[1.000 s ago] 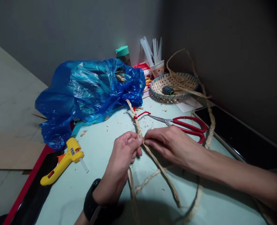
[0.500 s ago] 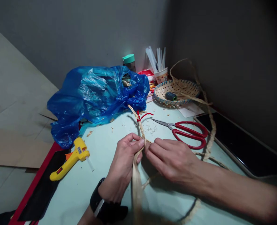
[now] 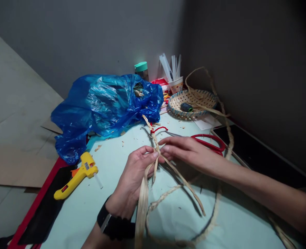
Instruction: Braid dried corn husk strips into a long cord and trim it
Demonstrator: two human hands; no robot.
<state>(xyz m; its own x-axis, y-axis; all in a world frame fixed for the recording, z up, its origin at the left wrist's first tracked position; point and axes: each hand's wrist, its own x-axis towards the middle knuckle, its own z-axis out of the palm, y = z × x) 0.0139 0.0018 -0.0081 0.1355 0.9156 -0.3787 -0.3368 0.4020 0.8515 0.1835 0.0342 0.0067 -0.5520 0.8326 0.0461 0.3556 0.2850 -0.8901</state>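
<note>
A pale braid of dried plant fibre is tied near its far end with red string. My left hand pinches the braid where its loose strands fan out. One wide strand hangs toward me, and a thin twisted strand slants off to the right. My right hand is beside the braid, fingers stretched and slightly apart, close to the left fingertips. Red-handled scissors lie behind the right hand, partly hidden by it. A longer finished braid loops round the right side.
A blue plastic bag fills the back left. At left lies a yellow glue gun. A woven basket holds a dark thread spool; a paper cup with glue sticks stands behind. A black tablet-like slab lies at right.
My right hand has let go of the strand and opened, moving up and partly over the scissors. The thin strand now lies free toward the lower right. My left hand keeps its pinch.
</note>
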